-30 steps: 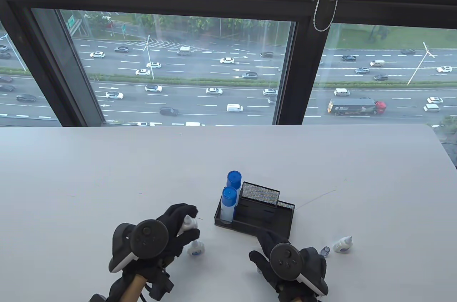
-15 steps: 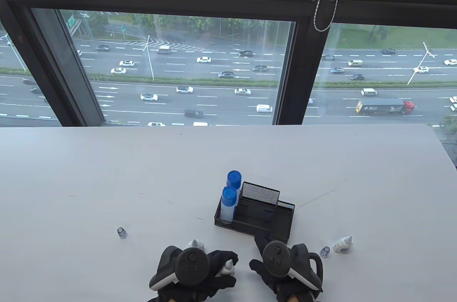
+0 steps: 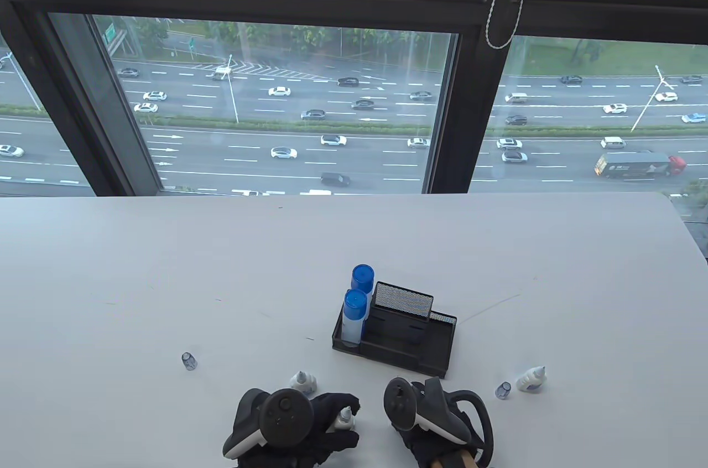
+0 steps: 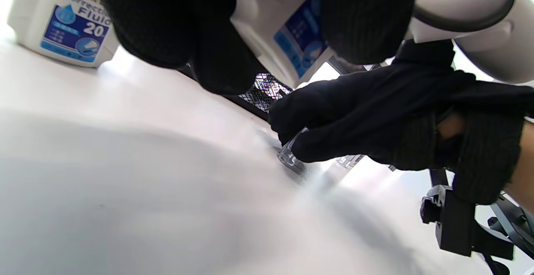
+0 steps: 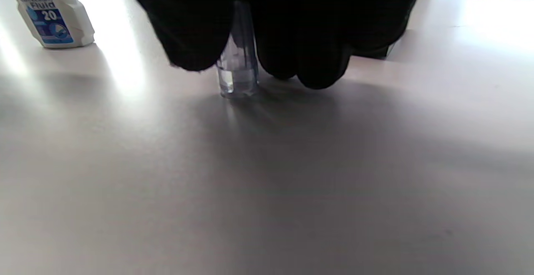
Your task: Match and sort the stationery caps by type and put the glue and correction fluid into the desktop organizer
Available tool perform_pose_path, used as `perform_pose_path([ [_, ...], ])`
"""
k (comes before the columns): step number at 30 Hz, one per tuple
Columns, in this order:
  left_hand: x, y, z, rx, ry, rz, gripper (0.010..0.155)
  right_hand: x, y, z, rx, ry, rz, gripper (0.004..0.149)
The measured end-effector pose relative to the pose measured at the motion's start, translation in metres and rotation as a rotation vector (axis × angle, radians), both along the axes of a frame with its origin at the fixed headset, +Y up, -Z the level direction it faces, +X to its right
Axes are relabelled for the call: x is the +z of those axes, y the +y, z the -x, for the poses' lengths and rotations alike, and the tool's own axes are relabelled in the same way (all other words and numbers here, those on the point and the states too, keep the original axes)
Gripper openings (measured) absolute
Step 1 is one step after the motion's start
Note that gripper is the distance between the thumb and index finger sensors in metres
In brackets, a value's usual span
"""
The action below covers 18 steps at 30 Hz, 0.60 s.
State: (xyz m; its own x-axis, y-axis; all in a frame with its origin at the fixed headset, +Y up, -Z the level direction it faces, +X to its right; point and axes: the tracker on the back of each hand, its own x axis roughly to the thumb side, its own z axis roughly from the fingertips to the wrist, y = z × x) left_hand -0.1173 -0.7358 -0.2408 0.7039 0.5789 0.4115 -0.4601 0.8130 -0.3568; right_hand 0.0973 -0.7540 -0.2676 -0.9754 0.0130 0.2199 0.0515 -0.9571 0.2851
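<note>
The left hand point(image 3: 310, 426) has come back from the table's point(image 3: 166, 269) middle to its near edge, fingers clamped on a correction fluid bottle point(image 3: 344, 419) with its nozzle bare. At its three o'clock, the right hand point(image 3: 437, 418) has rolled over and now pinches a clear cap point(image 5: 238, 72) standing on the table. Capping looks imminent. The organizer point(image 3: 395, 338), at twelve o'clock, already holds two glue sticks point(image 3: 355, 318). Two bottles and two caps remain loose.

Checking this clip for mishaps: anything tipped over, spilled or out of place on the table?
No spill shows. One correction fluid bottle lies tipped on its side, uncapped, right of the organizer, with a loose clear cap beside it. Another stray cap sits far left.
</note>
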Motion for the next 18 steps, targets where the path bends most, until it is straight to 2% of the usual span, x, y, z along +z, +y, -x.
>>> perform_pose_path([
  [6, -0.001, -0.002, 0.001, 0.009, 0.008, 0.020, 0.061, 0.002, 0.009, -0.003, -0.053, -0.001, -0.081, 0.054],
  [13, -0.002, -0.002, -0.003, -0.017, -0.003, 0.022, 0.061, 0.021, 0.050, -0.018, -0.491, 0.045, -0.261, 0.050],
  [16, -0.001, -0.003, -0.006, -0.028, -0.010, 0.025, 0.059, 0.025, 0.059, -0.024, -0.700, 0.068, -0.278, 0.050],
  [18, -0.001, -0.004, -0.007, -0.033, -0.011, 0.020, 0.059, 0.026, 0.060, -0.024, -0.809, 0.112, -0.245, 0.050],
])
